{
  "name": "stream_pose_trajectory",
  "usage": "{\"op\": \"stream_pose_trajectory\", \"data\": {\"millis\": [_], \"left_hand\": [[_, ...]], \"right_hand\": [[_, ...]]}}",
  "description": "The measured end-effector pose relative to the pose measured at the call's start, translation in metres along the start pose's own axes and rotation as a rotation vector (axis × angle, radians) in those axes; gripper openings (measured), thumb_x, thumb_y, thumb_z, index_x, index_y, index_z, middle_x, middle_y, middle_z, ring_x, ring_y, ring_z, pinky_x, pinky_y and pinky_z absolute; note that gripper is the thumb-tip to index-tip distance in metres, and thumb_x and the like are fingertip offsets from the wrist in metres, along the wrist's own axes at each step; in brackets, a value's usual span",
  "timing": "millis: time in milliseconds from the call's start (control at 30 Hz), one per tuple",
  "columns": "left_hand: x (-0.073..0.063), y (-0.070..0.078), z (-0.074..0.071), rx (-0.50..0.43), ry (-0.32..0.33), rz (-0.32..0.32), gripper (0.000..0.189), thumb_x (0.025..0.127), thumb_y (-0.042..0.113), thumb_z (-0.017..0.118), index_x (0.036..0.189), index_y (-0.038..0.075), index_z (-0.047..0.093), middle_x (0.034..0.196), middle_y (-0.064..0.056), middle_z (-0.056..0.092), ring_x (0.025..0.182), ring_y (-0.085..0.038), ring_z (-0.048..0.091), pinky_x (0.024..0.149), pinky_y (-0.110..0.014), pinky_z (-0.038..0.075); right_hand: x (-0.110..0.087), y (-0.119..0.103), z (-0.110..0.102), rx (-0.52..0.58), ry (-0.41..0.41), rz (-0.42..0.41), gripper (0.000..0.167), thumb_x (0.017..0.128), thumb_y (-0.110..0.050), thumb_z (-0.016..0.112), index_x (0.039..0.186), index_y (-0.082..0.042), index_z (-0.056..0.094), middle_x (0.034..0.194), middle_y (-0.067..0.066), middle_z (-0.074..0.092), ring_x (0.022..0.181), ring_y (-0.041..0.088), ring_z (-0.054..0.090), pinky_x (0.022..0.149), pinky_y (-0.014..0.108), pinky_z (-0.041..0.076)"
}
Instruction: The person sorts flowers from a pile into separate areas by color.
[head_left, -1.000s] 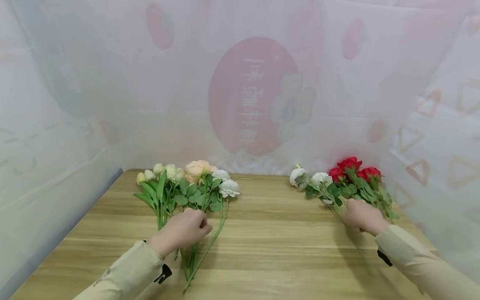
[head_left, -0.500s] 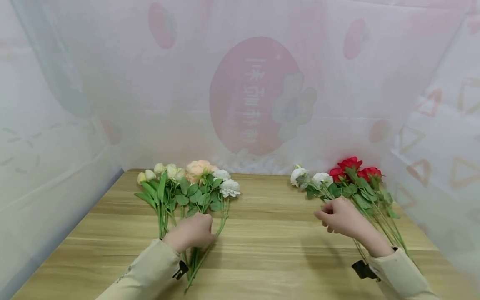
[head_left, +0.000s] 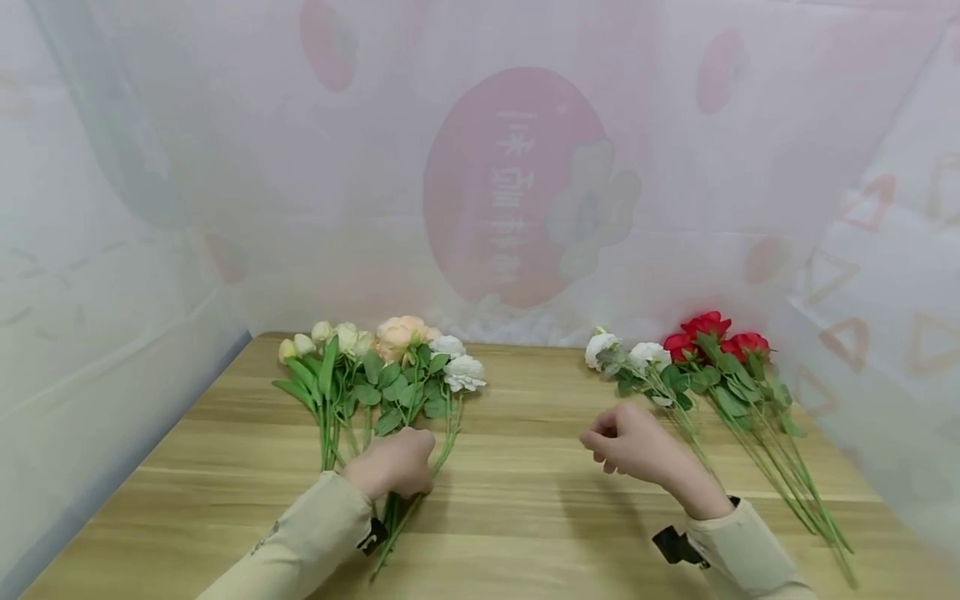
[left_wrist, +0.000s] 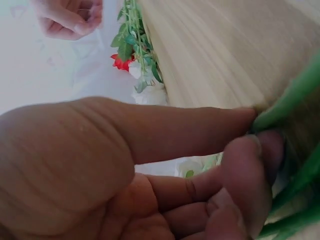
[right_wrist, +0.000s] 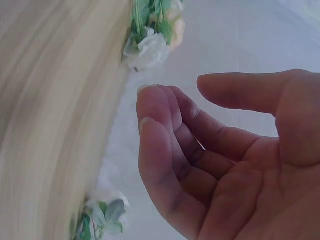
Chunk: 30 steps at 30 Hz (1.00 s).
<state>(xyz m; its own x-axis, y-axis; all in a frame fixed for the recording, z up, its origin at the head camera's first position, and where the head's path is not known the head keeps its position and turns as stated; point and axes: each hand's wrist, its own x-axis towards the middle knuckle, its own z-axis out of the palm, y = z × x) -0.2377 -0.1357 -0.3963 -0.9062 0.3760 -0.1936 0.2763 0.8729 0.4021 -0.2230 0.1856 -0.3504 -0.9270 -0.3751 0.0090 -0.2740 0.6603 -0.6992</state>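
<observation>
My left hand (head_left: 397, 462) is low over the stems of the left bunch of flowers. In the left wrist view its thumb and forefinger pinch a green stem (left_wrist: 287, 102); which bloom it belongs to is hidden. That bunch has pale yellow tulips (head_left: 322, 333), a peach flower (head_left: 401, 335) and white flowers (head_left: 465, 373) at the far side. My right hand (head_left: 637, 446) hovers left of the right-hand flowers, fingers loosely bent. The right wrist view shows a gap between thumb and fingertips with nothing in it.
White flowers (head_left: 648, 357) and red roses (head_left: 707, 325) lie at the back right, their green stems (head_left: 795, 475) pointing toward the near right. The wooden table (head_left: 517, 500) meets a printed white curtain (head_left: 337, 208) at its back and sides.
My right hand has left the right-hand stems and moved leftward, its fingers loosening. The left hand has shifted slightly right and down along the left bunch's stems.
</observation>
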Motion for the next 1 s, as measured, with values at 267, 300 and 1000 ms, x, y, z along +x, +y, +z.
{"op": "stream_pose_trajectory", "data": {"millis": [267,300,1000], "left_hand": [[0.005,0.001,0.001,-0.040,-0.024,0.031,0.031,0.074,-0.007,0.056,0.059,0.014,0.040,0.043,0.008,0.027,0.041,-0.009,0.024,0.044,-0.026,0.021],[0.005,0.001,0.001,-0.030,-0.019,0.040,0.034,0.074,-0.007,0.056,0.056,0.015,0.038,0.044,0.008,0.022,0.042,-0.009,0.020,0.045,-0.026,0.019],[-0.001,0.021,0.009,-0.242,0.125,0.266,0.048,0.093,0.005,0.063,0.053,0.017,0.038,0.046,0.011,0.026,0.040,-0.005,0.024,0.041,-0.022,0.022]], "right_hand": [[-0.001,-0.004,0.007,0.008,0.003,0.024,0.022,0.097,-0.016,0.063,0.077,-0.005,0.067,0.064,0.007,0.059,0.059,0.025,0.062,0.056,0.035,0.052],[-0.001,-0.004,0.008,0.007,0.002,0.025,0.022,0.097,-0.016,0.063,0.078,-0.006,0.067,0.065,0.007,0.059,0.059,0.024,0.062,0.057,0.035,0.052],[0.004,-0.005,0.024,0.092,-0.075,0.008,0.022,0.099,-0.018,0.061,0.083,-0.005,0.069,0.071,0.009,0.063,0.065,0.025,0.063,0.057,0.038,0.054]]}}
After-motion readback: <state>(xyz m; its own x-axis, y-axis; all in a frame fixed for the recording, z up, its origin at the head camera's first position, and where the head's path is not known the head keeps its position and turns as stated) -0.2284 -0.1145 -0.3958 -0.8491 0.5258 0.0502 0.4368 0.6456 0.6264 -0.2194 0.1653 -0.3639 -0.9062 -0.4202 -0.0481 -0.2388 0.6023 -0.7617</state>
